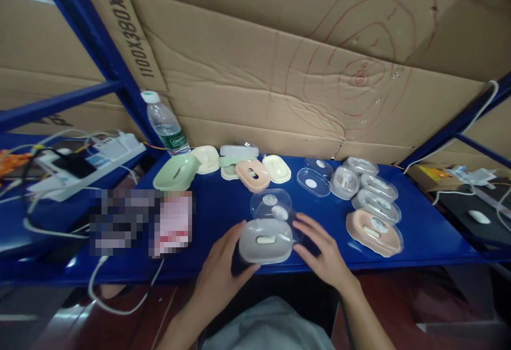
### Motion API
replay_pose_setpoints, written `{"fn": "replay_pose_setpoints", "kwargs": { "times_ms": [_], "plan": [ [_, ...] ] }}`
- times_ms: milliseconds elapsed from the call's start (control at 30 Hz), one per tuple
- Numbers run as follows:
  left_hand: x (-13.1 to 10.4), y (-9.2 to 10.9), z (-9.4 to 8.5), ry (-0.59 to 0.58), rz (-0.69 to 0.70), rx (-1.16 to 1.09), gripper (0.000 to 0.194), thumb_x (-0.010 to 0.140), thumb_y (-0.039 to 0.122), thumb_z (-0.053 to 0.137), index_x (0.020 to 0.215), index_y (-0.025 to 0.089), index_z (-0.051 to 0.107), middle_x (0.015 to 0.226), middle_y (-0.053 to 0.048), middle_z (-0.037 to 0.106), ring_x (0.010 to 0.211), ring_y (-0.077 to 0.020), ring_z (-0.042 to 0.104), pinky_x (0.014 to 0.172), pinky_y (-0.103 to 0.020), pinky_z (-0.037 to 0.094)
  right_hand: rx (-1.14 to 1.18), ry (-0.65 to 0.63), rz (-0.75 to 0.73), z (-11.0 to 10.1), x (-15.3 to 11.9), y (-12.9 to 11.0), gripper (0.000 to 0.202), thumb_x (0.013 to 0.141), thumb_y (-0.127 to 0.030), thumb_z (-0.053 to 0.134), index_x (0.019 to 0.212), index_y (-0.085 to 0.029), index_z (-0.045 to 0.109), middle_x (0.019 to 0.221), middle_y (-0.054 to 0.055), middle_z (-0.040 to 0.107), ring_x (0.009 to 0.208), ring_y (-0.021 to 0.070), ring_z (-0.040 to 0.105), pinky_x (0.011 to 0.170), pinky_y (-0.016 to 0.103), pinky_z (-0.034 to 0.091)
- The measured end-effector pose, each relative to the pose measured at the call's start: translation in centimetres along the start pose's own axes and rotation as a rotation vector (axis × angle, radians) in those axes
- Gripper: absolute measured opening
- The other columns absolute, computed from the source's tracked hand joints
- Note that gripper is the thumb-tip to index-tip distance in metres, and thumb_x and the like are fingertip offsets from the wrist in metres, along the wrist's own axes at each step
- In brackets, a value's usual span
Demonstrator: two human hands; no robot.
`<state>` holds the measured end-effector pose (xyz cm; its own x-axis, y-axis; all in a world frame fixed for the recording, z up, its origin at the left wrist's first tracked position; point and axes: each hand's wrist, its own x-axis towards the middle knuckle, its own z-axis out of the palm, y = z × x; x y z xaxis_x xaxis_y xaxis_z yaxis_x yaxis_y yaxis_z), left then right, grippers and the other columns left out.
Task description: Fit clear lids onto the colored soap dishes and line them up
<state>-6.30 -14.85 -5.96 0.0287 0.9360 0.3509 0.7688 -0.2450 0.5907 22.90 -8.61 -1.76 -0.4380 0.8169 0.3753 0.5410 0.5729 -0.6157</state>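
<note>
My left hand [219, 262] grips the left side of a grey oval soap dish [251, 246], thumb at its lower edge and fingers along its left rim. The dish has a pale slot in its middle. My right hand [321, 249] is at the right of the dish, its thumb and fingers curled on the edge of a clear plastic lid [285, 214]. That lid is partly hidden behind the grey dish and bears a round white label. Just beyond it another clear lid [257, 201] lies on the blue table.
Orange [255, 174], green [175, 173] and cream [277, 169] dish parts lie at the back. Lidded dishes [377, 206] are grouped at the right, beside loose clear lids [313, 181]. A water bottle [165, 126] and a power strip [88, 164] stand at the left.
</note>
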Motion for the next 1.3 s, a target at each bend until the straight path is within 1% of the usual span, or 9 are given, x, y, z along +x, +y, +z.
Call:
{"fn": "replay_pose_setpoints", "kwargs": {
  "times_ms": [67,133,267,400,533,700,967,1133,1300],
  "plan": [
    [-0.1,-0.1,-0.1,-0.014,-0.009,-0.018,0.089,0.088,0.035,0.079,0.162,0.034,0.03,0.157,-0.011,0.056,0.142,-0.0329,0.057,0.114,-0.052,0.052,-0.003,-0.153,-0.064,0.4,-0.8,-1.0,0.048,0.106,-0.032,0.058,0.154,-0.032,0.054,0.165,0.007,0.047,0.155,0.0278,0.041,0.125,0.052,0.041],
    [-0.1,-0.2,-0.2,-0.029,-0.015,-0.042,0.09,0.088,0.035,0.079,0.163,0.035,0.029,0.159,-0.011,0.054,0.144,-0.0333,0.056,0.116,-0.053,0.051,-0.024,-0.239,-0.099,0.7,-1.2,-1.7,0.048,0.109,-0.027,0.05,0.157,-0.033,0.05,0.17,0.005,0.039,0.16,0.0277,0.03,0.127,0.054,0.037],
    [-0.1,-0.2,-0.7,-0.076,-0.027,-0.096,0.082,0.091,0.034,0.076,0.161,0.039,0.032,0.161,-0.009,0.05,0.146,-0.0322,0.053,0.118,-0.055,0.049,-0.059,-0.275,-0.147,1.3,-0.9,-2.0,0.046,0.11,-0.025,0.046,0.155,-0.031,0.051,0.173,0.005,0.031,0.163,0.0284,0.02,0.128,0.056,0.035],
    [-0.1,-0.4,-1.0,-0.106,-0.035,-0.164,0.072,0.092,0.034,0.076,0.155,0.04,0.041,0.162,-0.007,0.048,0.148,-0.0302,0.051,0.12,-0.053,0.047,-0.112,-0.239,-0.2,2.1,-0.3,-1.9,0.043,0.104,-0.039,0.062,0.145,-0.025,0.058,0.168,0.011,0.04,0.162,0.0319,0.023,0.126,0.055,0.04],
    [-0.2,-0.6,-1.1,-0.071,-0.033,-0.206,0.064,0.089,0.035,0.079,0.146,0.038,0.049,0.159,-0.005,0.053,0.146,-0.0285,0.054,0.119,-0.052,0.048,-0.124,-0.222,-0.238,2.5,0.0,-2.1,0.036,0.106,-0.036,0.06,0.14,-0.024,0.06,0.164,0.011,0.047,0.163,0.0303,0.023,0.126,0.052,0.04],
    [0.0,-0.5,-1.4,-0.054,-0.012,-0.218,0.056,0.089,0.038,0.079,0.139,0.037,0.055,0.152,-0.005,0.059,0.14,-0.0286,0.06,0.115,-0.051,0.053,-0.075,-0.288,-0.173,1.7,0.3,-2.2,0.037,0.105,-0.039,0.061,0.14,-0.027,0.059,0.164,0.008,0.046,0.162,0.0279,0.024,0.128,0.051,0.038],
    [0.0,-0.6,-1.4,-0.048,0.007,-0.185,0.052,0.091,0.04,0.076,0.138,0.034,0.055,0.152,-0.008,0.058,0.14,-0.0297,0.06,0.113,-0.052,0.054,0.094,-0.394,-0.083,0.5,1.8,-2.3,0.05,0.102,-0.044,0.066,0.149,-0.03,0.053,0.165,0.01,0.043,0.154,0.025,0.041,0.127,0.043,0.038],
    [-0.1,-0.5,-1.3,-0.039,0.014,-0.192,0.047,0.094,0.039,0.073,0.136,0.033,0.053,0.16,-0.008,0.051,0.147,-0.0286,0.053,0.116,-0.051,0.051,0.157,-0.432,-0.096,0.3,3.0,-2.1,0.05,0.103,-0.044,0.064,0.15,-0.031,0.054,0.167,0.008,0.04,0.155,0.0243,0.039,0.128,0.042,0.036],
    [0.0,-0.7,-1.5,-0.021,0.012,-0.211,0.048,0.093,0.041,0.074,0.135,0.032,0.052,0.158,-0.009,0.053,0.145,-0.0288,0.054,0.116,-0.053,0.05,0.152,-0.449,-0.119,0.6,3.6,-1.7,0.056,0.104,-0.045,0.062,0.157,-0.033,0.049,0.172,0.008,0.034,0.158,0.0261,0.034,0.129,0.045,0.034]
  ]
}}
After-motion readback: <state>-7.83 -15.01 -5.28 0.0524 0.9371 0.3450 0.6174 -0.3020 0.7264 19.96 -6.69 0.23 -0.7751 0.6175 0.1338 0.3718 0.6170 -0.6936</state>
